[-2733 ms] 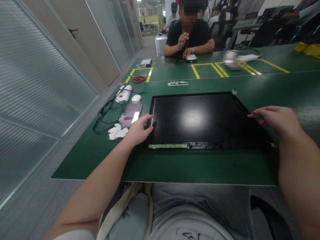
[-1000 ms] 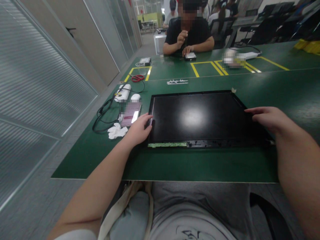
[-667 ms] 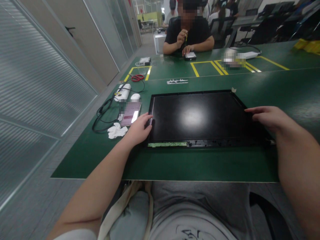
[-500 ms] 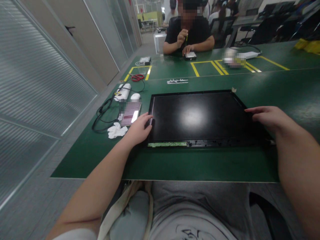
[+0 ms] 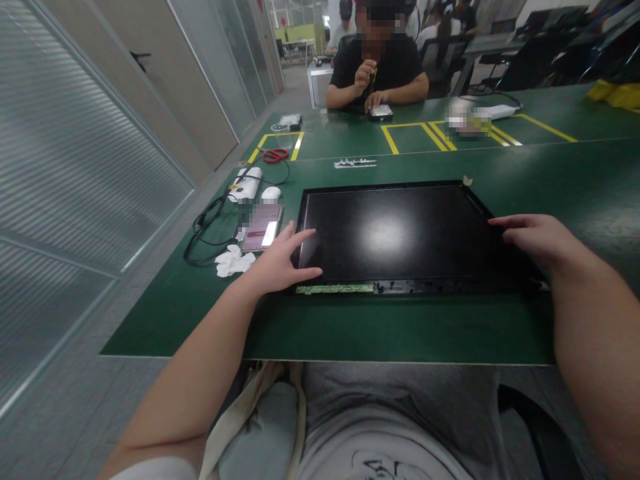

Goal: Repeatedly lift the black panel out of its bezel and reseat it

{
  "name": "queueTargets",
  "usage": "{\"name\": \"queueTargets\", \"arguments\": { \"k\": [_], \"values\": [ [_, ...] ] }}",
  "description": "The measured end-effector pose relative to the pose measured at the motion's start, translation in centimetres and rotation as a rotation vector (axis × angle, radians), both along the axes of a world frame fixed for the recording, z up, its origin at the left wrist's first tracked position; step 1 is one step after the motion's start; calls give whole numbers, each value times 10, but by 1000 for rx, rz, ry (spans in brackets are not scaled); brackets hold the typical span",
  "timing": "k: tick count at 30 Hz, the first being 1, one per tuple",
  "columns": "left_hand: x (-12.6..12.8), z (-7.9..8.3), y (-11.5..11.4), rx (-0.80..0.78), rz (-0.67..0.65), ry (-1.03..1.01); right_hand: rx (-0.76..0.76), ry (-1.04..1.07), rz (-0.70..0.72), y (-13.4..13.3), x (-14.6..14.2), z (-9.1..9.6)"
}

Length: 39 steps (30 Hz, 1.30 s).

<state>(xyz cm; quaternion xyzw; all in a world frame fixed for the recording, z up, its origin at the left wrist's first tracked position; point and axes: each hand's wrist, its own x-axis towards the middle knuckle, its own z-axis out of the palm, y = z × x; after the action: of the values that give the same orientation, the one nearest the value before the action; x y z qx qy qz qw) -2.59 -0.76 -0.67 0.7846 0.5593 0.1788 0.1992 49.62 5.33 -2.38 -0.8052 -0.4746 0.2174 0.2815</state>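
Observation:
A black LCD screen panel [image 5: 430, 240] in a dark frame lies face up on the green table, with a bright reflection in its middle. Along its front edge runs a narrow green circuit strip [image 5: 335, 289]. My left hand [image 5: 287, 257] is open at the panel's left edge, index finger and thumb spread over the screen. At the right edge, my right hand [image 5: 535, 233] grips the frame, index finger stretched along it and thumb close below. Its other fingers are hidden. A small pale tab [image 5: 467, 181] sticks out at the panel's far right corner.
Left of the panel are a phone [image 5: 261, 227], crumpled tissue [image 5: 235, 261], a white mouse-like object [image 5: 271, 193], a white device [image 5: 246, 183], black cable and red-handled scissors [image 5: 275, 155]. Small strips [image 5: 355, 163] lie behind it. A person [image 5: 377, 73] sits opposite with a boxy drive-like part [image 5: 381, 112].
My left hand has opened wider and shifted right, its finger and thumb now reaching over the screen. My right hand and the panel stay almost where they were.

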Motion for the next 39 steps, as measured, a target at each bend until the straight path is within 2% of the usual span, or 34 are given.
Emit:
{"name": "queueTargets", "arguments": {
  "k": [5, 14, 21, 30, 39],
  "values": [
    [-11, 10, -1, -19, -167, 20, -58, 74, -30, -6, -7, 13],
    [-19, 12, 4, 16, -273, 39, -83, 194, -28, -1, 0, 12],
    [-19, 12, 4, 50, -276, 64, -77, 246, -57, 1, 0, 13],
    [-18, 10, 7, 70, -263, 128, -77, 240, -25, 4, 4, 9],
    [-20, 10, 8, 56, -245, 118, -68, 243, -57, -2, -7, 14]
  ]
}}
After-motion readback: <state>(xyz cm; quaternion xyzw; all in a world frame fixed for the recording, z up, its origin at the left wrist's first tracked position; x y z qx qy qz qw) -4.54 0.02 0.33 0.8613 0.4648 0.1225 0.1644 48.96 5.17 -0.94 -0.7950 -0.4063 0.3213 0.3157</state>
